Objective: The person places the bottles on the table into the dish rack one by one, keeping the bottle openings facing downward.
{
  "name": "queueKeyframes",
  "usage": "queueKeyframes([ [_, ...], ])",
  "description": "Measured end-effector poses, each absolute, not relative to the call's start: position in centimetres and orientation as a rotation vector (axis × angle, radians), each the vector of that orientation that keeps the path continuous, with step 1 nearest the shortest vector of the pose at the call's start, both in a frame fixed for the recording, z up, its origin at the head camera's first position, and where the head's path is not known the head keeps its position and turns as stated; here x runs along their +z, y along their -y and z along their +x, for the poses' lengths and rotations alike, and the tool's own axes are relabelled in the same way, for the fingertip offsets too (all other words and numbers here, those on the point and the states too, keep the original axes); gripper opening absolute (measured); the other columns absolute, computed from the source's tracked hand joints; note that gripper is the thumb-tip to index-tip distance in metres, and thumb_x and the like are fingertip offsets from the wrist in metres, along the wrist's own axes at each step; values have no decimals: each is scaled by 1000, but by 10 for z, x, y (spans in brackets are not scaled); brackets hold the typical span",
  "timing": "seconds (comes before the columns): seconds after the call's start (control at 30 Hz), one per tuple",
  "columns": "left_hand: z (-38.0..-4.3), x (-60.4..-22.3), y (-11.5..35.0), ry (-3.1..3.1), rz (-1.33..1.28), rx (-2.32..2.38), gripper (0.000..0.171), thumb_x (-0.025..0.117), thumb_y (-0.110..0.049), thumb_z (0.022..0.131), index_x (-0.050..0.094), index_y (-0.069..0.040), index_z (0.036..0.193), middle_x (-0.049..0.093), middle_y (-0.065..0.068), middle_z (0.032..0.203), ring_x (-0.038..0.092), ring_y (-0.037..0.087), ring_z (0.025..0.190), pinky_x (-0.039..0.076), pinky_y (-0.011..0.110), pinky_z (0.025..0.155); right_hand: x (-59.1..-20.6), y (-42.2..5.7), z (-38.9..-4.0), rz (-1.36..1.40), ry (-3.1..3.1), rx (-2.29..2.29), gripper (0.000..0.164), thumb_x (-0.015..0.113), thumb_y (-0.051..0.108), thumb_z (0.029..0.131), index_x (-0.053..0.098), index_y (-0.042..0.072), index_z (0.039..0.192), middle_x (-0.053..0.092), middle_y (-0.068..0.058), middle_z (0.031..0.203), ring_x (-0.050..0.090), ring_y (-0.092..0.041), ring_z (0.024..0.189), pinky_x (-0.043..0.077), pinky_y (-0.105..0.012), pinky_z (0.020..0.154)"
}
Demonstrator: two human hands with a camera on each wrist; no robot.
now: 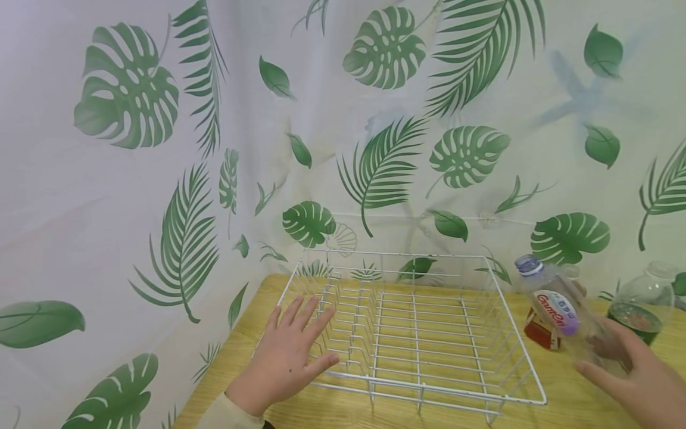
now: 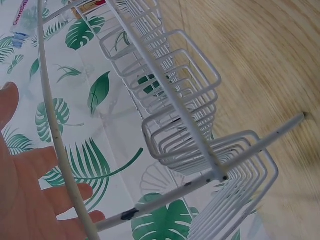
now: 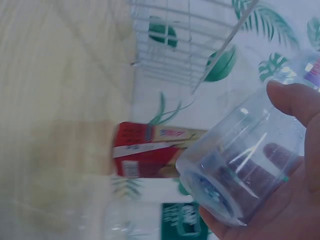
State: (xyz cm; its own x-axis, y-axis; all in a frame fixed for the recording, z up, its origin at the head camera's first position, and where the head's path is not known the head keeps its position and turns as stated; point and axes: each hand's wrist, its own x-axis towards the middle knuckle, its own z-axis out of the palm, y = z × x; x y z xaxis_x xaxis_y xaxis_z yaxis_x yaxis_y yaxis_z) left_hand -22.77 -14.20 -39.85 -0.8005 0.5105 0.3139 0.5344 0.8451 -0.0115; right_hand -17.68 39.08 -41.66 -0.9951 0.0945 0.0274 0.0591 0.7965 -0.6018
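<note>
My left hand [image 1: 284,363] lies with fingers spread over the left side of a white wire dish rack [image 1: 423,386]. In the left wrist view, its fingertips [image 2: 75,197] show right at the rack's rim wire [image 2: 59,145]. To the right of the rack, my right hand [image 1: 643,372] grips a clear plastic bottle [image 1: 557,310] round its lower body. The bottle tilts to the left and has a purple-topped neck and a printed label. Close by in the right wrist view, the bottle's base [image 3: 212,195] faces the table side, with the thumb along its wall.
Behind the bottle stands a red and tan box [image 3: 145,150]. A clear jar with a green label [image 1: 638,316] is at the far right of the wooden table [image 1: 230,369]. Leaf-printed sheeting [image 1: 321,119] covers the walls behind and to the left.
</note>
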Motion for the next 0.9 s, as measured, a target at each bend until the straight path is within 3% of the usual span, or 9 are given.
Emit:
queueKeyframes([
  [0.23,-227,-395,138,2673,-818,-103,79,32,-74,97,35,-24,159,31,9,163,26,37,149,22,67,114,-396,-370,-172,11,2968,611,99,66,62,91,32,-11,148,46,-43,134,52,-62,111,46,-71,74],
  [0.4,-222,-390,133,2608,-843,-117,78,36,-73,97,36,-23,158,33,7,162,28,33,149,24,64,115,-383,-347,-168,110,2951,486,98,67,69,85,43,-3,147,49,-38,136,51,-62,110,48,-69,72],
  [0.53,-217,-385,124,2474,-904,-202,77,43,-69,98,39,-20,157,36,8,160,33,32,146,25,63,115,-369,-318,-164,192,2904,399,99,69,76,77,52,7,145,61,-26,130,60,-50,108,52,-64,72],
  [0.73,-205,-377,101,2233,-988,-265,72,45,-66,99,45,-16,152,42,10,156,37,33,143,27,69,110,-355,-278,-154,384,2740,253,85,83,62,72,58,19,142,69,-10,118,69,-33,92,56,-54,71],
  [0.9,-191,-372,77,2165,-1023,-281,78,64,-60,92,42,-18,154,40,7,157,37,31,144,26,72,108,-350,-256,-149,480,2635,137,79,87,54,70,62,23,138,69,-2,113,69,-28,89,57,-51,72],
])
